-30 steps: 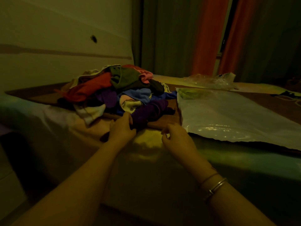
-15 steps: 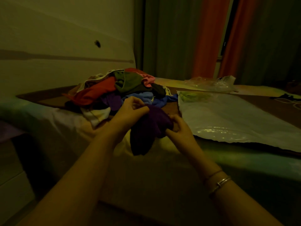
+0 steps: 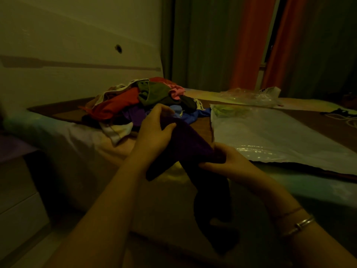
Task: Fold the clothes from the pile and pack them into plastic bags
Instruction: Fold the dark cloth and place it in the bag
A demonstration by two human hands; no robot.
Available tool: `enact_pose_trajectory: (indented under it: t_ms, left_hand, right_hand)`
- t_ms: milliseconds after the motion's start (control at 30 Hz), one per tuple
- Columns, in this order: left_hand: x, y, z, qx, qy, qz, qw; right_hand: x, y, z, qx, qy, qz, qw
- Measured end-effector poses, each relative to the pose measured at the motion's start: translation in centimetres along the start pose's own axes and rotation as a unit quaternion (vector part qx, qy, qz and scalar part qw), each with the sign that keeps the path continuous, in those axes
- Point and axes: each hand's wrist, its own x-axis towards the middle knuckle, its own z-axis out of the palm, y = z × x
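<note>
Head view: purple garment held up between both hands, in front of the clothes pile on the bed.

Head view: the left hand [image 3: 154, 132] grips the upper edge of the purple garment [image 3: 190, 141], fingers curled over the cloth; the right hand [image 3: 225, 161] pinches a lower bunched portion, with the remaining length hanging limp below it over the edge of the bed [image 3: 63, 132]. The drape indicates a light, soft, non-rigid item with no fragile parts; it will sag wherever unsupported. Recommended hold points are two corners or a seam line, so the fabric spreads flat. The clothes pile [image 3: 135, 105] lies just behind the hands. A flat plastic bag [image 3: 280, 138] lies to its right on the bed. Lighting is dim; fabric detail cannot be resolved.
</note>
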Motion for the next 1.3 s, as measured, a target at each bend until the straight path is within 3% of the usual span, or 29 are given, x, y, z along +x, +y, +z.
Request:
enact_pose_trajectory:
  t_ms: [133,300,433,600,667,833,933,1000,1067,1133,1200,1300]
  left_hand:
    - [0.4,0.3,0.7,-0.043,-0.029,0.037,0.998]
    - [0.4,0.5,1.1,-0.182,-0.084,0.031,0.979]
    - [0.4,-0.6,1.8,-0.146,-0.136,0.023,0.98]
    - [0.5,-1.8,1.7,-0.134,-0.109,0.011,0.985]
    - [0.5,-1.9,1.2,-0.149,-0.093,0.011,0.984]
    - [0.6,-1.9,-0.2,-0.226,-0.044,-0.002,0.973]
    - [0.6,-2.0,-0.5,-0.206,-0.049,-0.015,0.977]
    - [0.8,-2.2,-0.7,-0.181,-0.059,-0.047,0.981]
    - [1.2,-2.3,-0.9,-0.172,-0.098,-0.081,0.977]
    - [1.1,-2.5,-1.2,-0.142,-0.2,-0.093,0.965]
    - [0.8,-2.8,-1.0,-0.034,-0.293,-0.072,0.953]
    - [0.5,-3.4,0.1,0.066,-0.252,-0.025,0.965]
  right_hand:
    - [0.6,0.8,0.4,-0.065,-0.042,0.025,0.997]
    - [1.6,1.2,0.5,0.064,-0.011,-0.011,0.998]
    - [2.9,1.0,0.8,0.157,0.033,-0.042,0.986]
    - [3.9,0.8,1.4,0.178,0.067,-0.044,0.981]
    - [4.2,1.1,1.6,0.15,0.048,-0.019,0.987]
    - [4.2,2.3,3.0,0.002,-0.103,0.024,0.994]
    - [4.8,3.3,3.8,-0.041,-0.013,0.012,0.999]
    - [5.3,3.1,3.6,-0.007,0.099,-0.01,0.995]
    - [5.7,2.5,3.2,0.041,0.157,-0.051,0.985]
    - [5.4,1.6,2.9,0.082,0.176,-0.102,0.976]
    - [5.1,0.9,2.8,0.094,0.179,-0.137,0.97]
    - [4.7,0.4,2.9,0.085,0.168,-0.137,0.973]
